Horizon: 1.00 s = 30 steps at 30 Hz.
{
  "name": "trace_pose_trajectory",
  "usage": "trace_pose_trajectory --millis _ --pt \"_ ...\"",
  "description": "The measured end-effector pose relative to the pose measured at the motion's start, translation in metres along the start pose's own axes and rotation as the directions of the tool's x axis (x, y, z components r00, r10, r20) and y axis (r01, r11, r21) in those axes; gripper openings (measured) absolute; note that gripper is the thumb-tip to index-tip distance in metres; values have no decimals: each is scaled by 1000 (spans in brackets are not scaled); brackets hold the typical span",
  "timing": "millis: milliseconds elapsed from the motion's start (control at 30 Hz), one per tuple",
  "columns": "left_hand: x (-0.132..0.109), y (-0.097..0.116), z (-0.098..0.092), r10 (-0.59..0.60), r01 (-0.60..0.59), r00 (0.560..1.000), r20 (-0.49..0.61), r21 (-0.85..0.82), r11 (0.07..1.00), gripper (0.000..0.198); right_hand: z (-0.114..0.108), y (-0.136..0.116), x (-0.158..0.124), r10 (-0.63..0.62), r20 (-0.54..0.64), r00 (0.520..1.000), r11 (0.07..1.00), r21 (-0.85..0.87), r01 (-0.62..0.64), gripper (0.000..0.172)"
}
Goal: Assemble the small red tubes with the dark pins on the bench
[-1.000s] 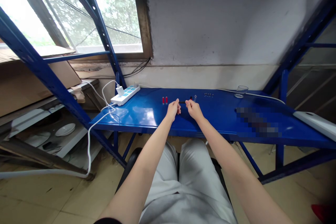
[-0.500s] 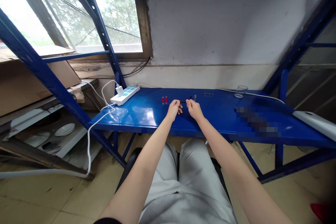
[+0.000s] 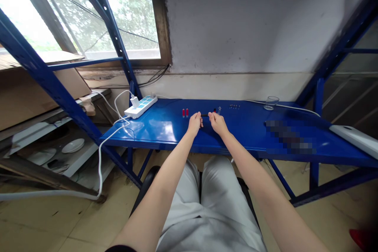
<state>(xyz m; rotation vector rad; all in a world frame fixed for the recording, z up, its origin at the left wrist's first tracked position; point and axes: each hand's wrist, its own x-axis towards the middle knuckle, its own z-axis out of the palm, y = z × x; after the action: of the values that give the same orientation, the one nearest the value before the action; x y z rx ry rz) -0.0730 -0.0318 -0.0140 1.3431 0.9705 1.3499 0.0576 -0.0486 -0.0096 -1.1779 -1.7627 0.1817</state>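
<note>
Between my two hands runs a thin, dark, pen-like rod (image 3: 204,115), roughly level above the blue table (image 3: 236,134). My left hand (image 3: 194,123) pinches its left end, and my right hand (image 3: 217,122) is closed on its right end. The fingers hide both ends, so its exact kind is unclear. Two red pieces with clear tips (image 3: 185,113) stand side by side left of my left hand. Just behind my right hand are a small red and black piece (image 3: 214,110) and a small clear piece (image 3: 219,110), both partly covered.
Several tiny metallic pieces (image 3: 234,106) lie in a row toward the back. A clear glass (image 3: 271,103) stands at the back right. A white power strip (image 3: 141,107) sits at the left end, its cable hanging down. At right are a blurred-out dark object (image 3: 291,137) and a white device (image 3: 356,138).
My right hand has shifted very slightly left, and the fingers of my left hand have curled in more. The dark rod stays between both hands; the table items have not moved.
</note>
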Motion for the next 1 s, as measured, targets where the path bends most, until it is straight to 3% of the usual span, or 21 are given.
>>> trace_pose_trajectory --millis 367,700,1000 --pt "-2 4 -1 -52 49 998 -35 -83 995 38 -3 -3 -1 12 5 1000 1000 9 -12 45" --pt "-3 6 -1 -13 14 998 64 -14 1000 29 -6 3 -1 50 -94 994 999 -10 -51 45" --pt "-3 6 -3 13 -13 1000 15 -53 998 28 -4 2 -1 32 -59 998 999 -15 -33 45"
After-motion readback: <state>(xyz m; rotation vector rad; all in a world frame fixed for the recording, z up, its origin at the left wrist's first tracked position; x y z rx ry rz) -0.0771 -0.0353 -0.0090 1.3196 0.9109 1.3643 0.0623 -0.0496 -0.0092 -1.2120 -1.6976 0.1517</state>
